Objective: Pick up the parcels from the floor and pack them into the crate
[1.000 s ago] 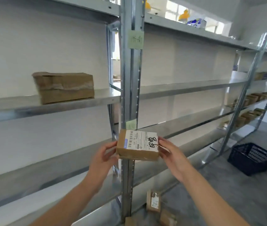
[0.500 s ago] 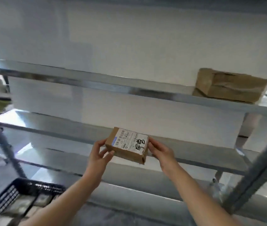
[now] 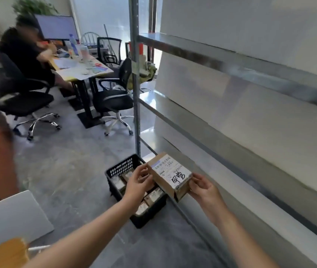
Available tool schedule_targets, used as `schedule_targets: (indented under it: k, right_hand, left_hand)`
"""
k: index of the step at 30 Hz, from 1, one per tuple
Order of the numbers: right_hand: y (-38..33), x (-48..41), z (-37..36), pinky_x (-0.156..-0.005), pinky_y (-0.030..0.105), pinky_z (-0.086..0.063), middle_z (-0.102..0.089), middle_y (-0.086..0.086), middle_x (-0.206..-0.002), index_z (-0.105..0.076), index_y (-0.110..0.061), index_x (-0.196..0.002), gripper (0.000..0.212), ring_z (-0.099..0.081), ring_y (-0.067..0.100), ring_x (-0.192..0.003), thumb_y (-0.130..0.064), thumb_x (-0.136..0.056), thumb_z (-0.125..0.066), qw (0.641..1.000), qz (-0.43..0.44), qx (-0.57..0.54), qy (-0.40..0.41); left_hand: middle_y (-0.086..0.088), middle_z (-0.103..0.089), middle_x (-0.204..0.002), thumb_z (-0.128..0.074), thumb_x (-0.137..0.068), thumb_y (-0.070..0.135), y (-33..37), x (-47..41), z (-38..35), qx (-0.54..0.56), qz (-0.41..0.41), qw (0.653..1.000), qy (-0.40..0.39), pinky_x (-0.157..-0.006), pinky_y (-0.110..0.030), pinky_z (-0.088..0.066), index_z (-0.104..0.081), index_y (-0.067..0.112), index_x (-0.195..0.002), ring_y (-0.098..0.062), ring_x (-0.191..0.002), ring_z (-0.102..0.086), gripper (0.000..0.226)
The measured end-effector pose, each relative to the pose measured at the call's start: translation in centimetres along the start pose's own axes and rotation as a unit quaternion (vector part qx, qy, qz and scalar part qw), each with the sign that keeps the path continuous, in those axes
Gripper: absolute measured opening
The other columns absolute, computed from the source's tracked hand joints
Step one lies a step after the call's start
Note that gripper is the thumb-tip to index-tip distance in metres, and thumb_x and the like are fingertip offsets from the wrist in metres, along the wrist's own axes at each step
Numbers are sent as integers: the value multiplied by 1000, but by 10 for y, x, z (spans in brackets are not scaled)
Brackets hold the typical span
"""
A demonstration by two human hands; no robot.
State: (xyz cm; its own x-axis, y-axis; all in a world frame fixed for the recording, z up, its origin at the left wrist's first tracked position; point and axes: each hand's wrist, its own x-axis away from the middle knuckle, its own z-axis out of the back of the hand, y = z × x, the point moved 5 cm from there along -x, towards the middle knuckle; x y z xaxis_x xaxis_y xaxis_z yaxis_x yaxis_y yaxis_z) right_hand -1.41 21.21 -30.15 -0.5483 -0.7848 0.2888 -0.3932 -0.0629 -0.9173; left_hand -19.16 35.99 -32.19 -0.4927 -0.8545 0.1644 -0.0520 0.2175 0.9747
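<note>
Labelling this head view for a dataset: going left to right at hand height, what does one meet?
White board → left hand → parcel → right hand → metal shelving.

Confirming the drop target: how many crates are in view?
1: the black plastic crate on the floor by the shelf upright, partly behind the held parcel; no other in view.

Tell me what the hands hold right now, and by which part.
One labelled cardboard parcel, held between both hands: the left hand grips its left end, and the right hand grips its right end.
</note>
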Motion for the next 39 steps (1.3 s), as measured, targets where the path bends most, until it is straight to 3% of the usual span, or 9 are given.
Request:
schedule_targets:
  k: [4, 8, 12, 20, 24, 29, 31, 34, 39]
  right_hand:
    - [28, -73, -25, -79, 32, -60, -72, 12, -104, -63, -7, -112, 27, -71, 20, -92, 5, -89, -61, 998, -44, 32, -34]
    - [49, -143, -52, -84, 42, -59, -74, 9, -105, -64, -10, -115, 31, -71, 26, -99, 1, -87, -66, 990, -96, 34, -94]
    - [53, -205, -69, -92, 49, -55, -71, 11, -115, -65, -10, -117, 38, -69, 27, -105, -5, -80, -74, 982, -142, 44, -115]
    - [59, -299, -102, -76, 30, -60, -75, 11, -104, -64, -8, -114, 36, -71, 23, -101, -1, -80, -75, 971, -201, 37, -120]
    - [71, -347, -115, -83, 37, -60, -70, 14, -113, -63, -7, -112, 36, -71, 26, -101, -5, -79, -77, 975, -201, 57, -74]
    - [97, -401, -133, -86, 36, -58, -69, 12, -116, -65, -11, -106, 21, -71, 23, -99, -10, -86, -72, 975, -209, 79, -11]
    - [111, -419, -149, -93, 35, -53, -68, 16, -118, -61, -7, -116, 21, -68, 25, -106, -17, -97, -58, 971, -238, 11, 31]
    - [135, -451, -177, -103, 37, -45, -65, 15, -121, -56, -7, -125, 43, -61, 23, -115, -38, -103, -36, 953, -271, -105, 92]
    - [218, -506, -195, -107, 39, -41, -54, 11, -139, -47, -10, -140, 52, -53, 24, -127, -44, -103, -32, 926, -306, -157, 157]
  left_hand:
    - [-9, -61, -119, -69, -88, 10, -22, -48, 33, -48, 27, 996, 72, -88, -41, -57, -61, 31, -117, -26, -110, -63, 37]
    - [-7, -50, -124, -67, -87, 1, -23, -112, 58, -85, 45, 984, 153, -65, -16, -57, -59, 15, -127, -23, -109, -61, 43]
    - [3, -53, -107, -64, -84, -12, -20, -174, 73, -79, 69, 977, 185, -72, -20, -54, -59, 6, -123, -27, -113, -60, 44]
    - [-14, -55, -124, -57, -79, -19, -29, -262, 96, -60, 120, 973, 187, -77, -31, -58, -64, 18, -118, -32, -110, -62, 55]
    - [-7, -63, -108, -50, -80, -21, -39, -305, 110, -27, 141, 971, 193, -73, -28, -58, -64, 14, -117, -30, -103, -64, 54]
    - [-12, -62, -121, -43, -82, -22, -72, -378, 136, -9, 193, 965, 177, -72, -30, -60, -64, 19, -114, -28, -108, -64, 55]
    - [-12, -60, -122, -38, -82, -23, -87, -409, 151, 4, 214, 960, 183, -75, -40, -61, -66, 20, -107, -29, -110, -63, 57]
    - [-1, -60, -116, -38, -77, -21, -113, -458, 177, -27, 231, 957, 175, -83, -55, -56, -71, 24, -103, -27, -108, -63, 61]
    - [-6, -52, -126, -34, -85, -19, -162, -522, 210, -52, 264, 954, 135, -76, -42, -61, -66, 14, -116, -23, -114, -59, 55]
